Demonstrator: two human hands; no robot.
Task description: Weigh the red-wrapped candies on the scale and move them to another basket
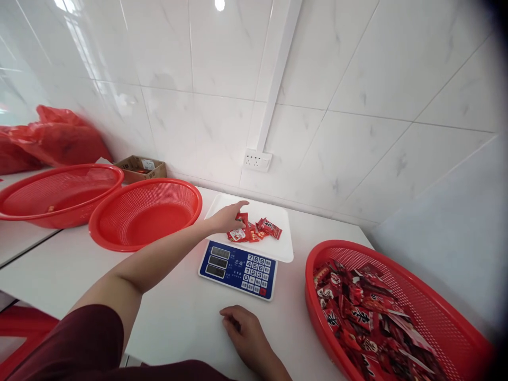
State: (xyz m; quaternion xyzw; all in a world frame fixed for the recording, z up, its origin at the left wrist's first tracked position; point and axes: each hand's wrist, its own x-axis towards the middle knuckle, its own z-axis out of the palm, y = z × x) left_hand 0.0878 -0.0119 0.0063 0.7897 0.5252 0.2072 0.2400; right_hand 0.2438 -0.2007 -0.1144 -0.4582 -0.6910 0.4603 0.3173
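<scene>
My left hand [228, 218] reaches over the white weighing tray [278, 251] of an electronic scale. Its fingers are apart, with one stretched forward and another at several small red snack packets [237, 234]. I see no packet clearly lifted. More red packets [269, 227] lie just right of the hand on the tray. In front of the tray is the scale's blue panel [238, 270] with keys and three displays. My right hand [248, 333] rests on the white table below the panel, fingers curled loosely in, with nothing visible in them.
A red basket [313, 296] heaped with red packets [357, 312] stands at right. Left of the scale are a red basket [145, 222] and another red basket [59, 214]. A cardboard box [159, 170] and red plastic bags [59, 137] sit by the tiled wall [222, 132].
</scene>
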